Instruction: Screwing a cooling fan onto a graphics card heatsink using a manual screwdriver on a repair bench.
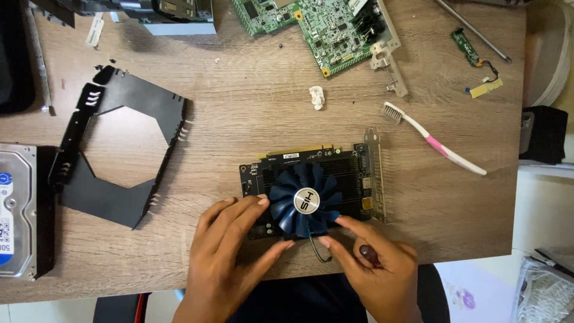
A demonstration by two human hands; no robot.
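A black graphics card (353,173) with a blue fan (305,200) and a metal bracket lies on the wooden table (251,113). My left hand (230,254) rests on the card's near left edge, fingers touching the fan's blades. My right hand (373,266) touches the fan's near right side with its fingertips while a dark, rounded tool handle (368,253) is tucked in its palm. A thin wire loops out below the fan between my hands.
A black plastic shroud (119,149) with an octagonal hole lies at left, next to a hard drive (15,209). Green circuit boards (329,27) sit at the far edge. A white and pink toothbrush (433,140), a small white wad (316,97) and a thin metal rod (472,29) lie nearby.
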